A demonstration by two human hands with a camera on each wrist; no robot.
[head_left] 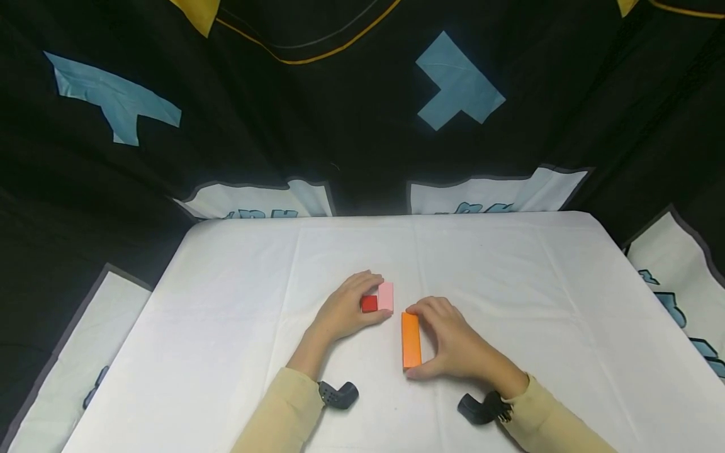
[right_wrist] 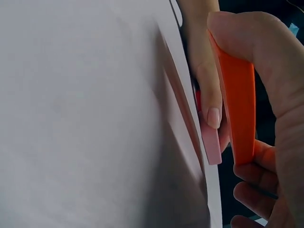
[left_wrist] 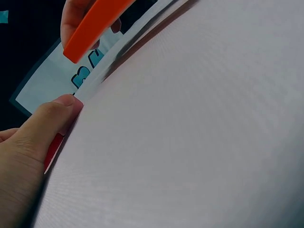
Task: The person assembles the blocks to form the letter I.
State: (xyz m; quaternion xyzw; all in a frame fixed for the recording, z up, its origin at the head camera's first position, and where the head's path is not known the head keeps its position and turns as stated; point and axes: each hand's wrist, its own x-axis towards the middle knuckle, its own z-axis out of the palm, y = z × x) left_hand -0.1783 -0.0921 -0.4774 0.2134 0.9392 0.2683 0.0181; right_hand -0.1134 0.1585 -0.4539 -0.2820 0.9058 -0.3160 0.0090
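One orange block [head_left: 411, 341], pinched by its ends in the right hand [head_left: 453, 347] just above the white counter [head_left: 226, 352]; near it, one pink block [head_left: 385, 297], gripped by the left hand [head_left: 342, 313], one red block [head_left: 369, 304] alongside.

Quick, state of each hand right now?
Left hand: closed, holding the pink block, red block beside it.
Right hand: closed, holding the orange block by its ends.

Orange block [head_left: 411, 341], pink block [head_left: 386, 297], red block [head_left: 369, 304], 2 beige sleeves [head_left: 283, 412]
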